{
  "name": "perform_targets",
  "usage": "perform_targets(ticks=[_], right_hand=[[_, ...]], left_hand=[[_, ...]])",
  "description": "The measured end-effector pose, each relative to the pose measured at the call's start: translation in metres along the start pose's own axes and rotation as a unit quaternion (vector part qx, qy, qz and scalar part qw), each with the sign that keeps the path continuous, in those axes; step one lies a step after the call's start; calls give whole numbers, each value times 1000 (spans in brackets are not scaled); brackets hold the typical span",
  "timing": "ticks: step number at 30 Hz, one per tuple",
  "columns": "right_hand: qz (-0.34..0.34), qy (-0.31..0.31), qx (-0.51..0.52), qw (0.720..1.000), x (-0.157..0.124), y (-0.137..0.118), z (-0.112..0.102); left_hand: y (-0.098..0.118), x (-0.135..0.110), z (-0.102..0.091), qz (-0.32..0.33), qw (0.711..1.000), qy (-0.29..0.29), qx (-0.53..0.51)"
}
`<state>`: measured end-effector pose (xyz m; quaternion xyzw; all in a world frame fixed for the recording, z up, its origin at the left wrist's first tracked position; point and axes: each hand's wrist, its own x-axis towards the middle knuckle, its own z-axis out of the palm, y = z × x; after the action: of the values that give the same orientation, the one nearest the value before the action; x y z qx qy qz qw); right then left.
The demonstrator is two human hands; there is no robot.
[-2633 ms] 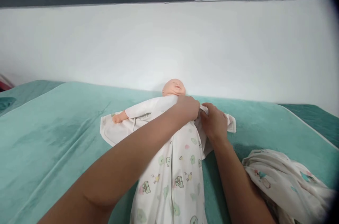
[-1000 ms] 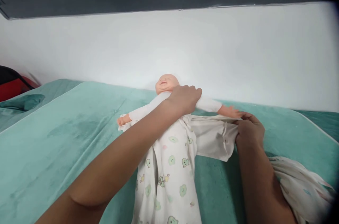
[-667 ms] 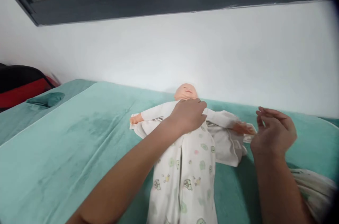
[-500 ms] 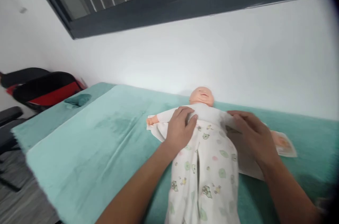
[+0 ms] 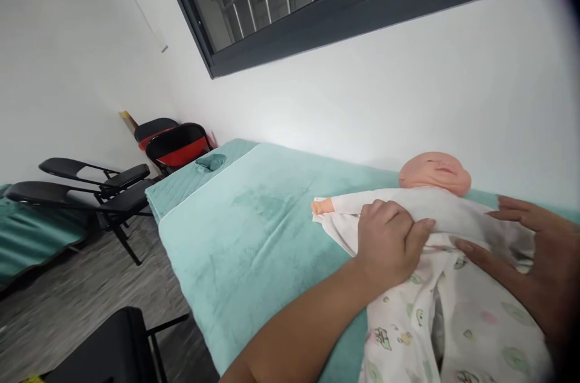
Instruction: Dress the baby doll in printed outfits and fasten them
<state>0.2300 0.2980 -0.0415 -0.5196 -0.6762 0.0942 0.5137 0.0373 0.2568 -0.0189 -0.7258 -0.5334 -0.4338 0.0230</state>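
Note:
A baby doll (image 5: pixel 437 173) lies on its back on the bed, head towards the wall. It wears a white long-sleeved shirt (image 5: pixel 419 203) and white trousers (image 5: pixel 408 316) printed with green leaves and small figures. My left hand (image 5: pixel 385 241) rests on the side of the doll's chest with its fingers curled into the shirt cloth; the fingertips are hidden. The thumb points across the chest, above the trousers' waistband. Fingers spread, my right hand (image 5: pixel 539 250) lies over the other side of the chest and sleeve, thumb near the waistband. One doll hand (image 5: pixel 321 206) sticks out of its sleeve.
A green padded cover (image 5: pixel 226 238) is spread over the bed, with a face hole (image 5: pixel 211 162) at the far end. Black folding chairs (image 5: pixel 122 196) stand to the left, and another black chair (image 5: pixel 104 347) is close by. A dark-framed window (image 5: pixel 294 20) is above the wall.
The view has swung left and closer, so the doll appears further right. My left hand's fingers have curled more on the shirt. My right hand's thumb and fingers have spread apart over the chest.

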Motion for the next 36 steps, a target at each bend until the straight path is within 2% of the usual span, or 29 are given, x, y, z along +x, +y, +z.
perform_targets(ticks=[3,5,7,10,12,13,15,17,18,20,22,24,26,28,31,34,36], right_hand=[[-107,-77,6,991,-6,-3,0],[-115,-126,-2,985,-10,-13,-4],[-119,-125,-10,985,-13,-28,-10],[-126,-72,-5,989,-17,-47,-19],[-95,-52,20,994,-21,-48,-25],[-59,-51,30,997,-24,-44,-28],[52,-67,35,996,-30,-32,-34],[168,-101,40,980,-38,-17,-43],[205,-130,52,969,-42,-12,-47],[213,-204,91,951,-52,-7,-59],[172,-275,127,937,-64,-12,-71],[134,-295,134,937,-80,-23,-81],[111,-265,117,951,-95,-35,-86],[93,-229,92,965,-107,-44,-88],[109,-181,73,975,-118,-50,-83],[165,-73,81,980,-119,-54,-74],[198,-29,107,974,-118,-55,-70]], left_hand=[[-1,-1,1,10,997,-47,66],[-1,-1,2,-1,995,-67,69],[-1,0,2,-19,996,-64,61],[-1,1,0,-44,998,-47,27],[-4,-1,-4,-58,997,-53,-9],[-6,-3,-7,-66,995,-64,-27],[-12,-11,-17,-94,988,-99,-70],[-19,-21,-31,-133,971,-149,-132],[-23,-26,-39,-147,958,-183,-165],[-28,-35,-56,-153,924,-263,-232],[-31,-41,-71,-158,888,-333,-275],[-30,-44,-80,-164,869,-368,-287],[-25,-46,-82,-150,878,-360,-278],[-19,-47,-79,-110,899,-335,-259],[-10,-53,-67,-56,930,-298,-207],[-3,-61,-52,-75,965,-202,-148],[1,-64,-45,-112,972,-148,-147]])
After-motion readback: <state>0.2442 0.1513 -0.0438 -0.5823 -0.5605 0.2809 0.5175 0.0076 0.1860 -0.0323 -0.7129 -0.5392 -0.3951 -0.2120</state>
